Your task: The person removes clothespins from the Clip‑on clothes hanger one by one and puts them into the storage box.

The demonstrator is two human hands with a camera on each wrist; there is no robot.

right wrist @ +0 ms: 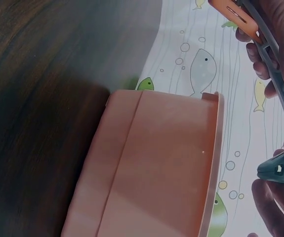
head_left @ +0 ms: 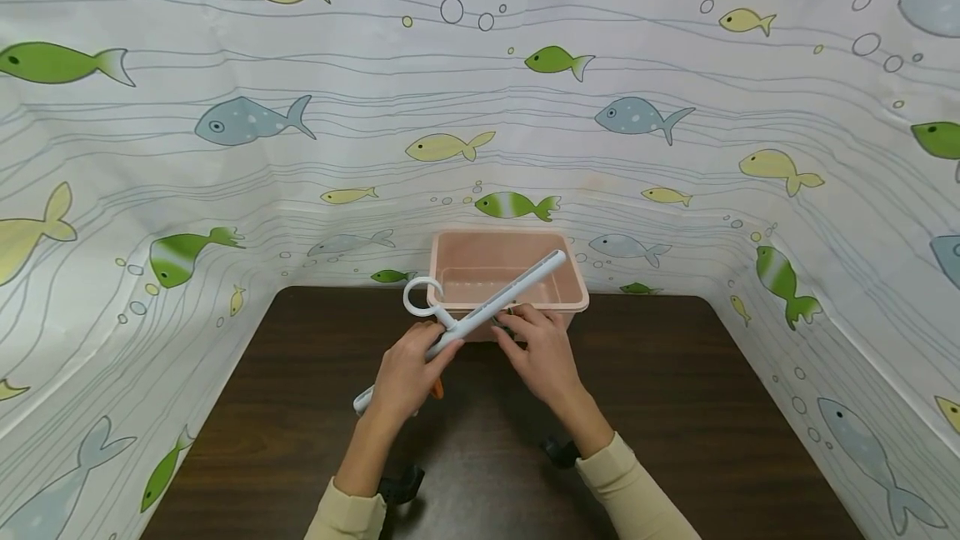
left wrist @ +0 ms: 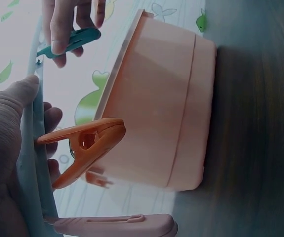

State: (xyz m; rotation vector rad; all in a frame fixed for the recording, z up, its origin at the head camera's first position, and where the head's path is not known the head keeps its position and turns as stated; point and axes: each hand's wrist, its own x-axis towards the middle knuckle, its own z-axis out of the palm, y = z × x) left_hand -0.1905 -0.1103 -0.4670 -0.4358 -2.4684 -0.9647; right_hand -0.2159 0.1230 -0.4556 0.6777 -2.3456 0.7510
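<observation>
A pale blue clip hanger with a round hook is held at a slant above the table. My left hand grips its bar, thumb on one side and fingers behind. In the left wrist view, an orange clip and a pink clip stick out from the bar. My right hand pinches a teal clip beside the bar's other half. The teal clip's tip meets the bar's edge; whether it is attached, I cannot tell.
Just beyond the hands, a pink plastic bin stands at the back of the dark wooden table. A white curtain printed with fish surrounds the table at the back and sides.
</observation>
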